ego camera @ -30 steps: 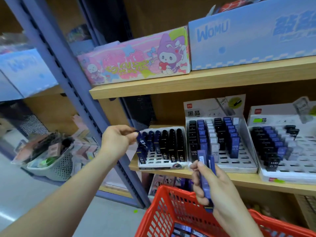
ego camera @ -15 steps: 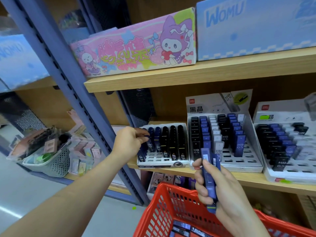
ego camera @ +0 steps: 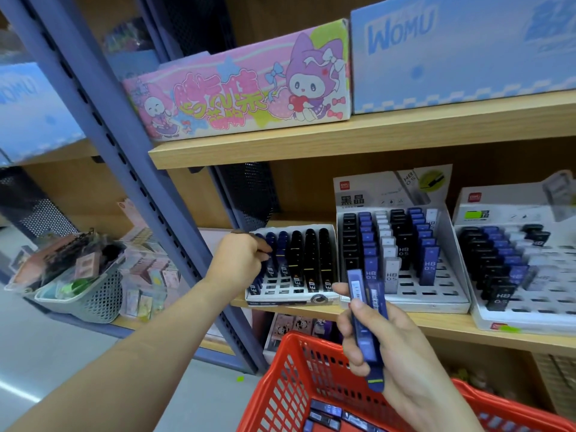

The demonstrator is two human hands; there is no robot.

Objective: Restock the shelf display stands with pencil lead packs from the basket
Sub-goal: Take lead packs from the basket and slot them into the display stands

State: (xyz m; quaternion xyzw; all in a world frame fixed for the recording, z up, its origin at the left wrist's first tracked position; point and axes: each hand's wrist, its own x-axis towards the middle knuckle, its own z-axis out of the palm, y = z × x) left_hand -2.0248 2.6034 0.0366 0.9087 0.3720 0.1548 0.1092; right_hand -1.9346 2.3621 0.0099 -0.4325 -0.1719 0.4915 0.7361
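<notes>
My left hand reaches to the left column of a small white display stand and pinches a dark blue lead pack standing there. Blue and black packs fill the stand's other columns. My right hand grips a few blue lead packs upright above the red basket. More packs lie on the basket floor. Two larger white stands, the middle stand and the right stand, hold rows of black, blue and white packs with open slots in front.
A pink cartoon box and a blue WOMU box sit on the upper wooden shelf. A blue metal upright stands left of the stands. A grey mesh basket of small goods sits on the left bay.
My left hand has moved in closer to the small stand's left column. My right hand with its packs has stayed above the basket. The view has shifted slightly.
</notes>
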